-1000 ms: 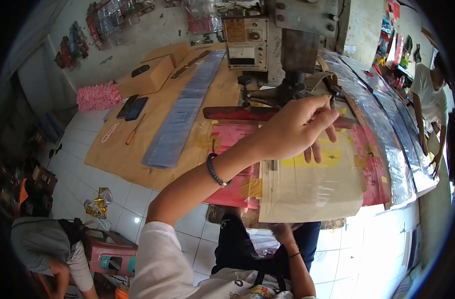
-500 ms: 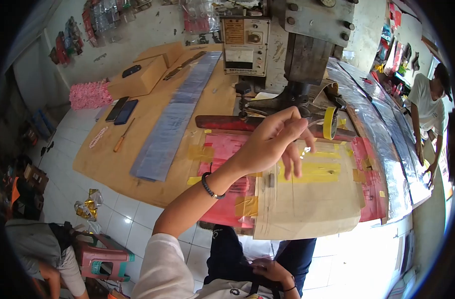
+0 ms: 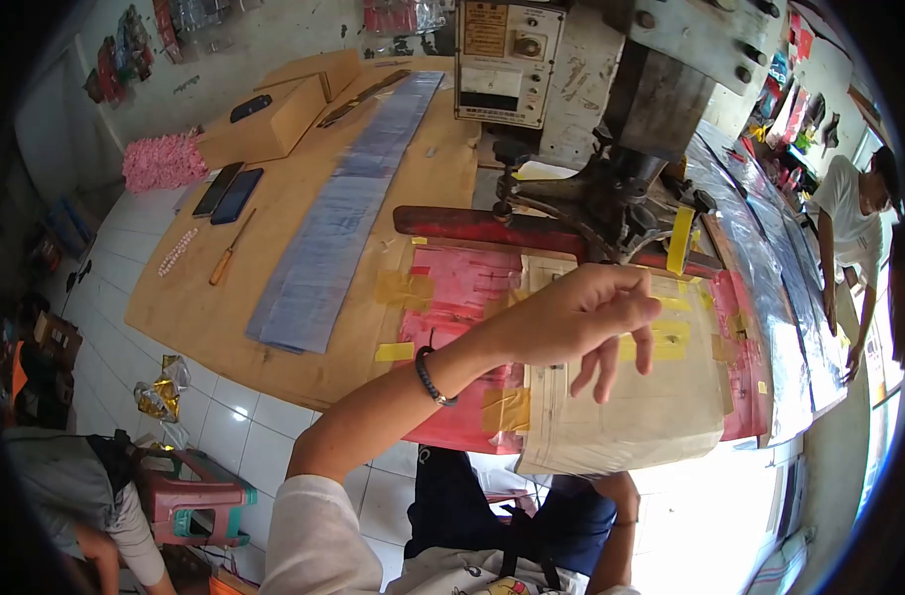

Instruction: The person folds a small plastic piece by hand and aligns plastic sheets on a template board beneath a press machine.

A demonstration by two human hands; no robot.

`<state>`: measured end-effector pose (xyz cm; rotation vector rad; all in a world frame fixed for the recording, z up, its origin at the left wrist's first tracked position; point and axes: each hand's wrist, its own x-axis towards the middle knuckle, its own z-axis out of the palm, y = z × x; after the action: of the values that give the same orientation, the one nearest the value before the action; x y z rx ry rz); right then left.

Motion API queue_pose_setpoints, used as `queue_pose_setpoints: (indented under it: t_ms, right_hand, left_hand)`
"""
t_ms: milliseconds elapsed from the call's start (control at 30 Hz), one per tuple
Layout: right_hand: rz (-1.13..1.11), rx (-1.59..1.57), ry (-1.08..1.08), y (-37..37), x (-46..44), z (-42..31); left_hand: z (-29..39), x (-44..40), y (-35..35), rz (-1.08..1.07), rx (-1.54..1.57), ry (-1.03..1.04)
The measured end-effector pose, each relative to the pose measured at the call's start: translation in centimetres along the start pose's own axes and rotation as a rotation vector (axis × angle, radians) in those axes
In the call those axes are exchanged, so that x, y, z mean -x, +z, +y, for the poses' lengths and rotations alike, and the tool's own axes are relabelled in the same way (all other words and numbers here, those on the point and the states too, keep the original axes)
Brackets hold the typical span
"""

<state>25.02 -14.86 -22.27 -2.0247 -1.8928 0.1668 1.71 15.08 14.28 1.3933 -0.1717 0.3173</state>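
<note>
My left hand (image 3: 596, 332), with a dark beaded bracelet on its wrist, hovers palm down over the beige sheet (image 3: 621, 426). Its fingers are apart and hold nothing. Under that sheet lies a red board (image 3: 452, 297) with yellow tape strips on it. Beyond the hand stands the black press head (image 3: 626, 198), a yellow tape roll (image 3: 680, 241) hanging at its right side. A dark red bar (image 3: 492, 226) runs behind the sheet. My right hand (image 3: 616, 486) is low, at the sheet's near edge above my thigh; its fingers are mostly hidden.
Clear plastic strips (image 3: 328, 228), a screwdriver (image 3: 222, 260) and two phones (image 3: 236, 195) lie on the brown table (image 3: 184, 297). A control box (image 3: 502, 64) stands behind. More plastic sheets (image 3: 770, 268) are at right. One person (image 3: 854, 213) stands at right, another (image 3: 65, 486) bends at lower left.
My left hand has come down from near the press and tape roll to over the sheet. My right hand has moved from my lap up to the sheet's near edge. The view has shifted.
</note>
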Motion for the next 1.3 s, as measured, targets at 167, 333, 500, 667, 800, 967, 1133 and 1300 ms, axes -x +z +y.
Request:
queue_pose_setpoints:
  t_ms: [167,333,500,667,800,967,1133,1300]
  right_hand:
    - [-0.506,-0.812,0.087,-23.4,-2.5,-11.9]
    - [0.439,-0.646,0.22,-28.2,-7.4,-17.4]
    - [0.162,-0.784,0.105,-25.9,-13.9,-16.3]
    - [0.28,-0.994,0.215,-24.2,-15.5,-16.7]
    - [0.187,-0.867,0.298,-24.0,-15.3,-16.6]
    - [0.279,-0.644,0.199,-22.9,-15.5,-15.0]
    - [0.182,-0.64,0.274,-22.4,-16.4,-13.8]
    - [0.251,-0.566,0.233,-22.1,-16.6,-14.1]
  left_hand:
    - [0.2,0.2,1.0,-0.018,-0.041,-0.02]
    - [-0.5,0.1,1.6,-0.099,-0.044,-0.067]
    - [-0.7,0.3,1.0,-0.059,-0.069,-0.052]
    - [0.6,0.5,-1.3,0.053,-0.497,-0.136]
    - [1.0,0.8,-1.0,-0.01,-0.732,-0.227]
    - [-0.2,0.5,-1.7,-0.024,-0.917,-0.289]
    - [-0.2,0.9,-3.1,0.005,-1.053,-0.249]
    - [1.8,1.1,-3.6,0.147,-0.919,-0.466]
